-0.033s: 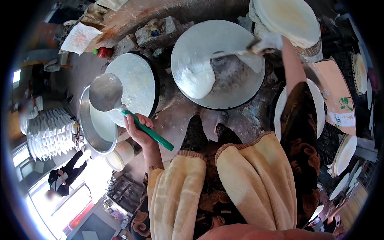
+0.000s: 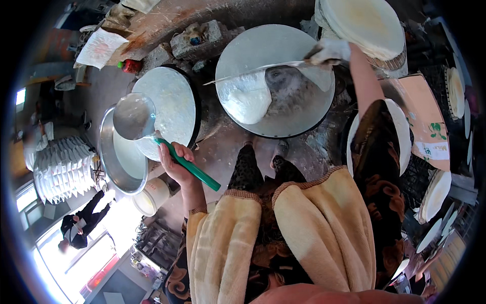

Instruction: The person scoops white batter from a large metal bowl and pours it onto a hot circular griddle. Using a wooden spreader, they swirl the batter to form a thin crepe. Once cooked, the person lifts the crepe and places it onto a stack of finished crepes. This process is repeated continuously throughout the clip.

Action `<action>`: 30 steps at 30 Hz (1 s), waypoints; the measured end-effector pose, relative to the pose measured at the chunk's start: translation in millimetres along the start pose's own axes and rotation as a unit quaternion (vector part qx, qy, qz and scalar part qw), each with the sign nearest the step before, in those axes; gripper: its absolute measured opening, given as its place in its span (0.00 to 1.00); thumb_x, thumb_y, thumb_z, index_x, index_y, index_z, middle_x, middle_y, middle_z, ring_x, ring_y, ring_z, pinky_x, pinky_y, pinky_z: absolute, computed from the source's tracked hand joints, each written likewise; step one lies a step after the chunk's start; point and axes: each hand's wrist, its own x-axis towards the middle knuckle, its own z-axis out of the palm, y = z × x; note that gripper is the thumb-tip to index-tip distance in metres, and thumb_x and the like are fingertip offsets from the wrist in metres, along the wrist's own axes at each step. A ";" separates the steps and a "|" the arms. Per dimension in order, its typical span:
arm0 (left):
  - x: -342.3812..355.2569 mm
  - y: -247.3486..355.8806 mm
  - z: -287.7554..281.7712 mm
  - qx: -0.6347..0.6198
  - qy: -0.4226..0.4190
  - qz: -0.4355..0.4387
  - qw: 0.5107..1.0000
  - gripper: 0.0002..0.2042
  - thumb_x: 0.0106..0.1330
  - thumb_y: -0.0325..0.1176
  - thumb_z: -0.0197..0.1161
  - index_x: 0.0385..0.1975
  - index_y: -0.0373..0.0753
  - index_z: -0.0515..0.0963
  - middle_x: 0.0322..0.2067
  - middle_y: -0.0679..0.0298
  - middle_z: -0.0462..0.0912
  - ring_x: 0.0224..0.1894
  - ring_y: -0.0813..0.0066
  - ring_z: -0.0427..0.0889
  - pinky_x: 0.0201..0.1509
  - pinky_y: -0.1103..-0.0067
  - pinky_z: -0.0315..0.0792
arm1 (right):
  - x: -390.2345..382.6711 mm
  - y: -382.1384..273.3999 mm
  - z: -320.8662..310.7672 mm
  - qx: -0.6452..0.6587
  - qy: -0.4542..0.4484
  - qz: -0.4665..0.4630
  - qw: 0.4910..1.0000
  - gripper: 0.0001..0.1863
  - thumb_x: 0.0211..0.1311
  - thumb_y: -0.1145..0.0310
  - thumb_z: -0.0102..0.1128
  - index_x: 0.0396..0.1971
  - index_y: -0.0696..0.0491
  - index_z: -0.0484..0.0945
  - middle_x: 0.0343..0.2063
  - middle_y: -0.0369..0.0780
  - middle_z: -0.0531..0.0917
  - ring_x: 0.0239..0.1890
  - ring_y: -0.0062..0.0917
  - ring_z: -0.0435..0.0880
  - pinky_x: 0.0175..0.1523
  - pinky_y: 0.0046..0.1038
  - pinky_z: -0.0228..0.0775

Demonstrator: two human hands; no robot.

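Note:
My left hand [image 2: 175, 163] is closed round the green handle of a ladle [image 2: 134, 116], whose metal bowl hangs between a steel basin [image 2: 108, 152] of white batter and the left round griddle [image 2: 169, 106]. My right hand [image 2: 326, 52], in a whitish glove, grips one end of a long thin flat spreader [image 2: 258, 69]. It lies across the middle round griddle [image 2: 248, 48], its far end sticking out past the left rim. Below the spreader, a pool of white batter [image 2: 248, 104] covers the griddle's left part, beside a dark, bare-looking patch.
A tall stack of round flatbreads [image 2: 362, 25] stands at the back right. Another round griddle [image 2: 405, 137] lies by my right sleeve, near a cardboard piece [image 2: 422, 121]. A white bucket [image 2: 157, 195] stands below the basin. Another person [image 2: 78, 228] is at the far left.
My right hand has shifted slightly left, and the spreader, blurred before, now shows sharply and reaches past the griddle's left rim. My left hand and the ladle have hardly moved.

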 end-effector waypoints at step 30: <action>21.3 48.9 -54.7 -0.155 -0.137 -0.139 0.969 0.18 0.73 0.37 0.45 0.58 0.38 0.64 0.15 0.73 0.59 0.15 0.87 0.58 0.17 0.87 0.60 | -83.6 6.5 371.8 0.385 0.231 -0.026 0.893 0.19 0.57 0.56 0.62 0.43 0.54 0.76 0.15 0.27 0.68 0.11 0.11 0.63 0.15 0.18 0.52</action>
